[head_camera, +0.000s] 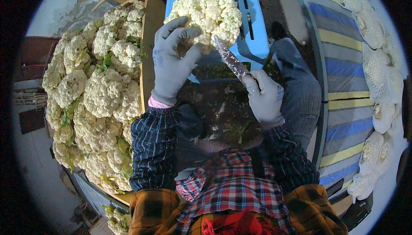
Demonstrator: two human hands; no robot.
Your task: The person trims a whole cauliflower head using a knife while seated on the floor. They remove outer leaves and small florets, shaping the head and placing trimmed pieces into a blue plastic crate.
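Note:
A large white cauliflower head (206, 13) is held above a blue plastic stool (257, 38) with slots in its top. My left hand (173, 55), in a grey knit glove, grips the head from its near left side, thumb and fingers spread around it. In my right hand (265, 95), gloved alike, is the handle of a knife (232, 58). Its blade is speckled with white bits, and the tip meets the near edge of the florets. Whether the tip has entered the florets I cannot tell. The stalk is mostly hidden by my left hand.
To the left, a wooden crate (144, 51) is heaped with cauliflower heads (103, 92). A striped table surface (346, 67) runs along the right, with cauliflowers in white net sleeves (375, 71) lined along its far side. Trimmings litter the dark floor (209, 106) between my legs.

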